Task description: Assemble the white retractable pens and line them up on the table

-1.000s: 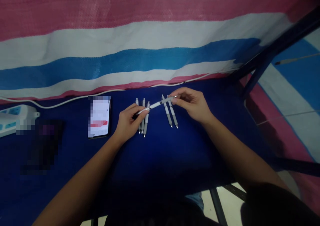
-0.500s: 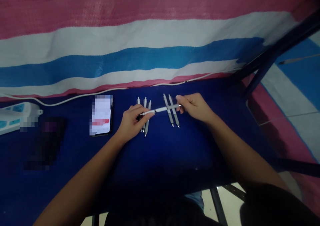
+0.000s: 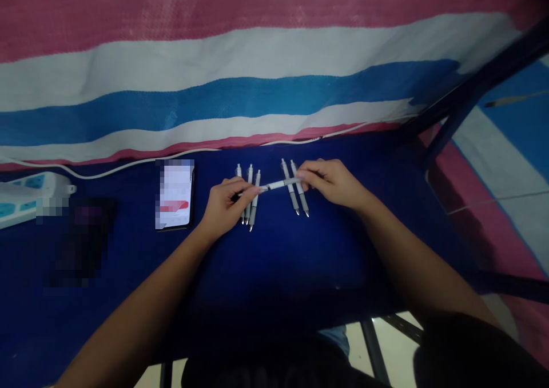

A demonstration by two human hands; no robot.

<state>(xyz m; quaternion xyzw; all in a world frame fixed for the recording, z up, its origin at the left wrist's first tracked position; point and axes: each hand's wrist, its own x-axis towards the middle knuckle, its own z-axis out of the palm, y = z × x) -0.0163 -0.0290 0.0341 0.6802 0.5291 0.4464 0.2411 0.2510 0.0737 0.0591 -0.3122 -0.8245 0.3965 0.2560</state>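
Observation:
Between my two hands a white and grey pen (image 3: 277, 186) is held nearly level above the table. My left hand (image 3: 229, 205) pinches its left end, and my right hand (image 3: 328, 181) grips the grey part at its right end; the fingers hide both ends. Under and beside my left fingers lie three similar pens (image 3: 253, 211), side by side with their tips toward me. Two more pens (image 3: 297, 191) lie next to each other just left of my right hand, partly crossed by the held pen.
A phone (image 3: 176, 196) with a lit screen lies left of my left hand. Farther left are a power strip (image 3: 38, 191) and a blurred dark object (image 3: 83, 242). A white cable (image 3: 141, 163) runs along the back of the blue table (image 3: 291, 268), below a striped sheet (image 3: 257, 99).
My right hand has slid left along the pen, now covering its tip and more of the grey part. My left fingers have shifted slightly on its other end. The view has moved a little.

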